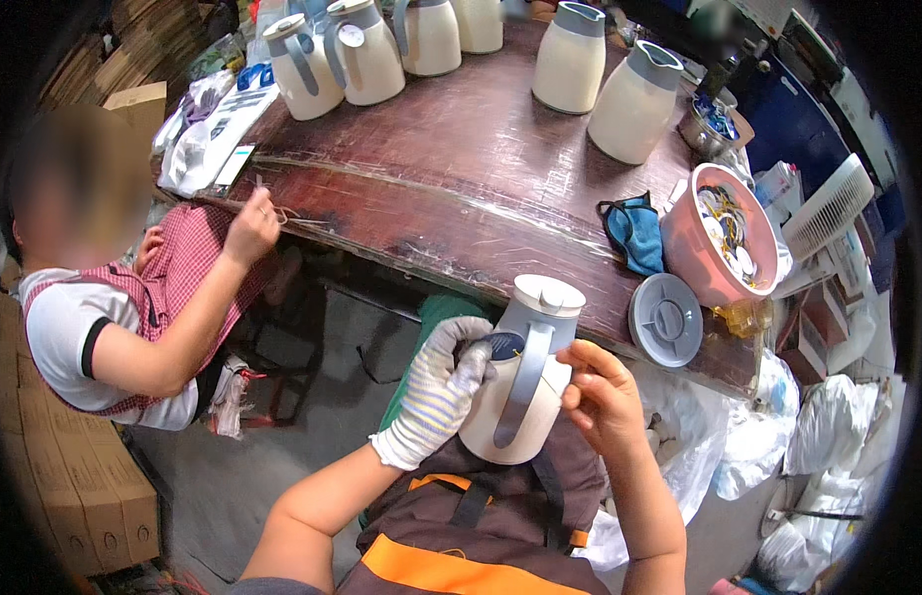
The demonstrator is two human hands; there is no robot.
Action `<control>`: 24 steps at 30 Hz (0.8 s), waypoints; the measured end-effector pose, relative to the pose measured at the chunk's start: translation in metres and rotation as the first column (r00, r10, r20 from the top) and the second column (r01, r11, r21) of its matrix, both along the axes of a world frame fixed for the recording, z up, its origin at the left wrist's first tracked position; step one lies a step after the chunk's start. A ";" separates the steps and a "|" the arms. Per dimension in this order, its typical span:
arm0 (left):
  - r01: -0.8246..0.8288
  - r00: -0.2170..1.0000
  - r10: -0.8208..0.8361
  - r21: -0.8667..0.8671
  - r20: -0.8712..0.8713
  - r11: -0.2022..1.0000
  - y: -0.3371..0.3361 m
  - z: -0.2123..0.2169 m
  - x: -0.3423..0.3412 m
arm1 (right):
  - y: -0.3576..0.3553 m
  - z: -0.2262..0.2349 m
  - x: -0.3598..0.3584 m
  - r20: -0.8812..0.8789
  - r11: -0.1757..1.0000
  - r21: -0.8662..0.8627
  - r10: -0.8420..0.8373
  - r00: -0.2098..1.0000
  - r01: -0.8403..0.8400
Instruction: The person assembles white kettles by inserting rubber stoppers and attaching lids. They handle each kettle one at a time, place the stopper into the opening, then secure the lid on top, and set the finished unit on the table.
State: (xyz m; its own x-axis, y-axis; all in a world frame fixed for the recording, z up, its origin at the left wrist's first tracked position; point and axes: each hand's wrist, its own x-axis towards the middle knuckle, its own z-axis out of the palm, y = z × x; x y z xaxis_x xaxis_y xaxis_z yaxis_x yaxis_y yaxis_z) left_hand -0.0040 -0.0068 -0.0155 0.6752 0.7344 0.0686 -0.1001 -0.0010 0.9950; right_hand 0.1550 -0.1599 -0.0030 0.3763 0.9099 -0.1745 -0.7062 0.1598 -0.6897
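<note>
A cream vacuum jug (495, 416) with a grey neck, white lid and grey handle (525, 392) stands tilted at my lap, against the table's front edge. My left hand (436, 387), in a striped knit glove, is closed at the jug's left side and pinches a dark round hang tag (504, 345) with a bit of yellow string, beside the top of the handle. My bare right hand (605, 397) is just right of the handle, with thumb and fingertips pinched together. Whatever lies between them is too small to make out.
Several more jugs (629, 109) stand along the table's (381, 183) far side. At right are a pink basin (679, 243) of tags, a grey round lid (666, 319), a blue cloth mask (634, 233) and a metal bowl (704, 134). A co-worker (133, 337) sits at left by cardboard boxes (84, 486).
</note>
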 end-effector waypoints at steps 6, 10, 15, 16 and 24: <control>0.187 0.980 -0.174 0.728 -0.094 0.660 0.005 0.037 0.003 | 0.026 0.029 -0.024 0.974 0.984 0.016 -0.055 0.219 0.175; -0.044 0.998 0.040 0.110 0.040 0.993 -0.009 0.022 -0.001 | 0.033 0.031 -0.015 0.989 0.964 0.027 -0.064 0.130 0.266; 0.213 0.833 0.403 0.891 -0.380 0.401 0.032 0.057 -0.040 | 0.027 0.020 -0.005 0.918 0.931 -0.077 -0.072 0.389 0.356; 0.357 0.710 0.469 0.843 -0.525 0.402 0.043 0.059 -0.053 | 0.028 0.018 -0.007 0.859 0.926 -0.078 -0.125 0.497 0.369; 0.807 0.480 -0.019 0.433 -0.877 0.402 0.065 0.036 -0.117 | 0.030 0.017 -0.004 0.798 0.940 -0.137 -0.081 0.597 0.312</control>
State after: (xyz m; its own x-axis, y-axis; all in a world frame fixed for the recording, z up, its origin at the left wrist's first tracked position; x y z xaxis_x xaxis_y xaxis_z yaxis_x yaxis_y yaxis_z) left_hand -0.1207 0.0584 0.0208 0.9402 0.2197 -0.2603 0.2940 -0.9094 0.2941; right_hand 0.1510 -0.1296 0.0144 0.6372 0.7672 0.0730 0.1383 -0.0206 -0.9902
